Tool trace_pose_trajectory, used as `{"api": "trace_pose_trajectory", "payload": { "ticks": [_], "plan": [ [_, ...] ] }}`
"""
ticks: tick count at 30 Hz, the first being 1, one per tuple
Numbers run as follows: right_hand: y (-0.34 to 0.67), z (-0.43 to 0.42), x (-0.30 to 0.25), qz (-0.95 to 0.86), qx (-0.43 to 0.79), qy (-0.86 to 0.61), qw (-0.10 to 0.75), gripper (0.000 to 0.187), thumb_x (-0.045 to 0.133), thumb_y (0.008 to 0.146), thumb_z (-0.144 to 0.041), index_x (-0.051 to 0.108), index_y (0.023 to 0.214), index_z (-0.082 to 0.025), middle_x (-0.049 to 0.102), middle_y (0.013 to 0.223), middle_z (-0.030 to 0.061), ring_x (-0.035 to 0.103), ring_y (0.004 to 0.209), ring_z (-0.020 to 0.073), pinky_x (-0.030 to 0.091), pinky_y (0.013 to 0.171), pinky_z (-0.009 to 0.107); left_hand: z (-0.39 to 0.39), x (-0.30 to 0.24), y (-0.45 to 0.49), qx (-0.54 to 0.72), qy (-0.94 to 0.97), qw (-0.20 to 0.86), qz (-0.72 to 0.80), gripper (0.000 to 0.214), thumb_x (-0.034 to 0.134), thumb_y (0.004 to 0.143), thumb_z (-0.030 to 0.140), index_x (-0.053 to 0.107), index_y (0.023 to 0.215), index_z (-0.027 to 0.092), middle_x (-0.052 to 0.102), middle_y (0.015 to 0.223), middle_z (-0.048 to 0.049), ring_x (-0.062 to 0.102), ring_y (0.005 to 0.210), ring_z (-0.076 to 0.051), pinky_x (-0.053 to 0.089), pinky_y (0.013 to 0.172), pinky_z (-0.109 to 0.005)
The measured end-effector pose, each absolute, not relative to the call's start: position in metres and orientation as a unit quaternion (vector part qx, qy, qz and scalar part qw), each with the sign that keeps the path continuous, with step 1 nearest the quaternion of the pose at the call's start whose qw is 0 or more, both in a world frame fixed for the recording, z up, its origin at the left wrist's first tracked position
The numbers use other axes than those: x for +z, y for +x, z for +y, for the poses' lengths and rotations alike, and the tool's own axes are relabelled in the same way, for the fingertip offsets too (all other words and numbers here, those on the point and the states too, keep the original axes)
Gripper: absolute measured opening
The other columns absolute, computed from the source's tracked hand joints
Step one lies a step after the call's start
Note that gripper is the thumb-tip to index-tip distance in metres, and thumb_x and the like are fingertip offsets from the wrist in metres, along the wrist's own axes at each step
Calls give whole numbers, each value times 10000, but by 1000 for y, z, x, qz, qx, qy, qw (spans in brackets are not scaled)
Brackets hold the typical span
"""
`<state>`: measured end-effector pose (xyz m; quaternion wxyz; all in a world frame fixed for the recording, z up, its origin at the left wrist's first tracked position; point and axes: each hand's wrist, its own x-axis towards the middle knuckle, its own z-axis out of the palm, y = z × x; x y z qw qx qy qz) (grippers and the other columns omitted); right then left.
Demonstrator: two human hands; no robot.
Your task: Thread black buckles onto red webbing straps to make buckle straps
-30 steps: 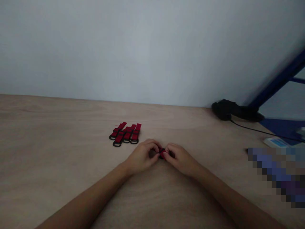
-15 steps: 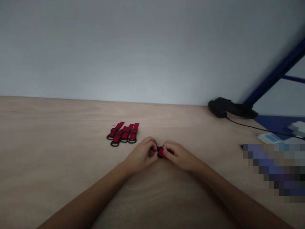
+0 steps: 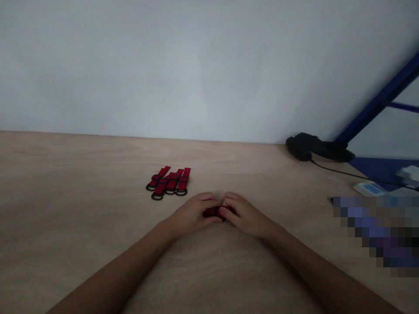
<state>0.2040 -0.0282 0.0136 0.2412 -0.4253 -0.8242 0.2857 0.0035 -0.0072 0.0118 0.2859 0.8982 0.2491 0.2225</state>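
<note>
Close to the table surface, both my hands meet around a short red strap with black hardware. My left hand curls about its left end, with thumb below and fingers above. The thumb and fingers of my right hand pinch the right end. Much of the strap is hidden by the fingers, so how its parts are threaded cannot be made out. Left of my hands, several similar red straps lie side by side, each with a black slider and a black D-shaped ring at its near end.
The wooden table runs back to a pale wall. At the far right lies a black handheld device with a cable. Near it are a small white-and-blue box, a blue frame and a pixelated patch.
My left fingers have stretched forward over the strap, and the thumb has moved right beneath it. The held strap has turned slightly flatter. The straps at left stay put.
</note>
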Motion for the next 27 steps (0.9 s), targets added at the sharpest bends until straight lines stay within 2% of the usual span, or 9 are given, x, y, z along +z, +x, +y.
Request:
{"api": "trace_pose_trajectory", "payload": {
  "ticks": [5,10,14,17,20,22,24,25,27],
  "plan": [
    [208,-26,15,-777,357,-439,275,213,455,919,-256,514,727,-187,525,776,15,515,759,160,424,720,285,-4,12,0,234,888,291,268,261,617,865,370,676,1031,177,647,965,-74,590,904,-195,465,819,-282],
    [214,-27,17,-717,429,-422,352,190,405,956,-331,518,1030,-198,595,1022,47,552,978,180,423,887,327,-2,11,-2,292,813,383,328,291,684,810,324,664,1054,168,682,1003,-60,623,883,-184,485,803,-278],
    [211,-31,12,-753,375,-435,323,243,599,844,-302,499,1037,-194,594,1036,60,554,921,188,438,831,324,-3,7,-1,319,740,474,354,208,698,779,264,682,937,129,713,891,-47,656,823,-191,509,763,-289],
    [207,-31,9,-783,321,-441,299,274,683,771,-272,527,981,-191,604,1007,63,553,910,202,432,815,323,-2,5,-1,315,746,476,343,163,700,772,262,683,857,123,708,855,-50,656,840,-202,512,793,-313],
    [207,-29,10,-804,284,-444,275,188,644,782,-235,563,946,-191,623,925,53,562,850,202,428,778,318,-1,2,-2,331,742,471,344,344,740,733,287,624,1024,143,680,969,-64,643,907,-210,507,840,-339],
    [211,-27,11,-819,249,-445,261,196,632,749,-183,583,938,-187,631,898,53,564,832,206,423,777,326,-1,1,-4,340,724,501,331,624,744,734,277,446,1276,193,653,1050,-67,642,916,-196,506,851,-346],
    [215,-26,11,-834,217,-440,252,260,628,701,-135,600,956,-182,637,912,63,566,854,219,419,800,342,-2,2,-6,349,722,517,299,807,730,749,243,251,1398,239,624,1109,-77,630,937,-182,496,878,-348],
    [217,-26,11,-840,207,-436,247,284,622,687,-119,607,964,-180,639,920,68,567,866,224,418,811,350,-3,4,-7,352,736,504,284,804,713,762,230,237,1410,245,604,1141,-87,611,983,-185,481,910,-353],
    [219,-26,10,-849,195,-429,236,297,617,682,-105,620,970,-176,641,920,75,566,877,229,419,826,360,-4,8,-10,364,772,452,259,679,661,799,226,325,1389,230,561,1205,-108,554,1090,-205,442,978,-368]
  ]
}}
